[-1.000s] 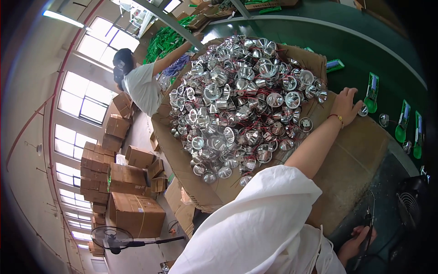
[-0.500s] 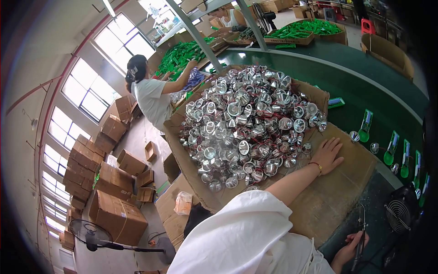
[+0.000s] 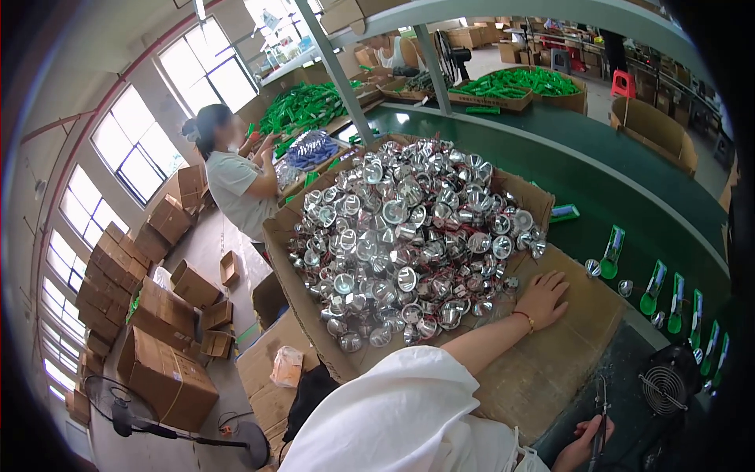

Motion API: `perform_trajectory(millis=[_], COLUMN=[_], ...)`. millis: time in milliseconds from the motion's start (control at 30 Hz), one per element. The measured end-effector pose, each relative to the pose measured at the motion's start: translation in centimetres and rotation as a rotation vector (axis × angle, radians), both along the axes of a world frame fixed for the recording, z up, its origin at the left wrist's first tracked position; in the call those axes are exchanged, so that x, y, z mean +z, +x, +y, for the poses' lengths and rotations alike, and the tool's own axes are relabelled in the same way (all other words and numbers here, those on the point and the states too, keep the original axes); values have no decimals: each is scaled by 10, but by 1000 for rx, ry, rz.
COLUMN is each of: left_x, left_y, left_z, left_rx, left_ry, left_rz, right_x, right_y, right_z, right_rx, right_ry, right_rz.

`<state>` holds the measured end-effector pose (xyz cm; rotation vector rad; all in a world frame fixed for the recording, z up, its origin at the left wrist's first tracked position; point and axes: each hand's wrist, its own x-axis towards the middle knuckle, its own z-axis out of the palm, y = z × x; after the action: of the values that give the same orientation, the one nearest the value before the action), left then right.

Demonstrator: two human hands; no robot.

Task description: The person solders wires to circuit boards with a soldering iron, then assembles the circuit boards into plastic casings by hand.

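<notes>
Left hand: we see our left hand (image 3: 543, 299) lying flat and released, palm down, fingers spread on the bare cardboard (image 3: 550, 354) just beside the heap; it grasps nothing. A thin bracelet sits on its wrist.
Right hand: our right hand (image 3: 583, 436) shows low at the lower edge, its fingers curled around a slim dark tool (image 3: 599, 417) that stands nearly upright.
Reflectors: the pile of shiny silver reflector cups (image 3: 409, 244) fills the open cardboard box (image 3: 291, 244) in front of us, and its nearest pieces almost touch our left fingertips.
Sleeve: our white sleeve (image 3: 393, 417) covers the left arm up to the elbow.
Belt: the green conveyor belt (image 3: 613, 197) runs to the right of the box, and a row of green handled parts (image 3: 676, 299) lies along its near edge, a few single reflectors among them.
Small fan: a black fan (image 3: 664, 389) sits near our right hand.
Co-worker: another person (image 3: 236, 181) stands beyond the box, hands raised over green parts.
Floor: stacked brown cartons (image 3: 157, 354) and a standing fan (image 3: 134, 409) lie to the left.
</notes>
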<state>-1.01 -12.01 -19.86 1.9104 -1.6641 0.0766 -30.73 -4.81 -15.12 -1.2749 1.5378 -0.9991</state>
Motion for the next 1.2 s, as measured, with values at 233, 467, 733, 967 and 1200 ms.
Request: perform_trajectory(millis=[233, 467, 733, 967, 1200], left_x=[6, 3, 3, 5, 2], left_y=[-3, -4, -5, -3, -5], left_z=[-7, -3, -7, -7, -6], left_rx=[5, 13, 25, 14, 18], left_ry=[16, 37, 33, -7, -5], left_rz=[-37, -60, -41, -25, -25], right_x=[-13, -10, -6, -33, -35], right_y=[-1, -3, -3, -4, -5], right_z=[-6, -4, -6, -10, -10], right_rx=[-23, 25, 40, -34, -51], right_ry=[-55, -71, 2, -193, -201], right_rz=[-40, -70, 27, -129, -133])
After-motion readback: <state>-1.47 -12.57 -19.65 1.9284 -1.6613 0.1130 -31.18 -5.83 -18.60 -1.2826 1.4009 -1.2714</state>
